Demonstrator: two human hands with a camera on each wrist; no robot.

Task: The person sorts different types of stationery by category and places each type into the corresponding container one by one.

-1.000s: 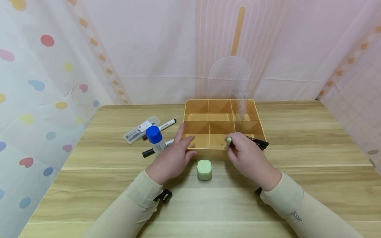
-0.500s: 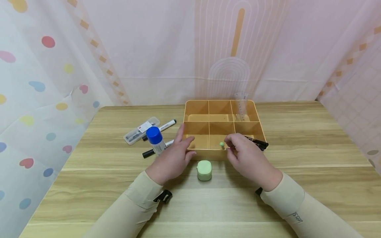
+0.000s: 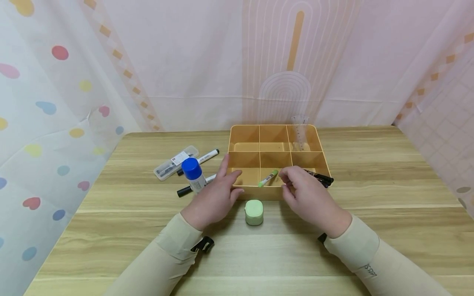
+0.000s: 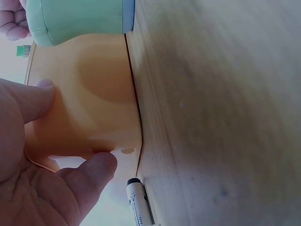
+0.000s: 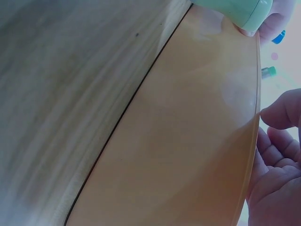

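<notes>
A short, pen-like stick with green ends and a pale label (image 3: pixel 268 179) lies tilted at the front middle compartment of the orange divided box (image 3: pixel 255 192). My right hand (image 3: pixel 307 193) is just right of the stick, its bent fingers holding nothing. In the right wrist view a fingertip (image 5: pixel 275 110) is right at the box's rim. My left hand (image 3: pixel 212 197) grips the box's front left corner, thumb against the front wall and a finger (image 4: pixel 96 169) along the side. Between the hands, a light green rounded case (image 3: pixel 254 212) stands before the box.
Left of the box are a glue stick with a blue cap (image 3: pixel 191 168), white markers with black caps (image 3: pixel 209 155) and a clear flat case (image 3: pixel 175 162). Black pens (image 3: pixel 321 177) stick out of the front right compartment. A clear ruler (image 3: pixel 300 133) leans in the back right one.
My right fingers have let go of the green-ended stick. It has tipped from upright to the left and now lies slanted at the front middle compartment. My left hand has stayed put.
</notes>
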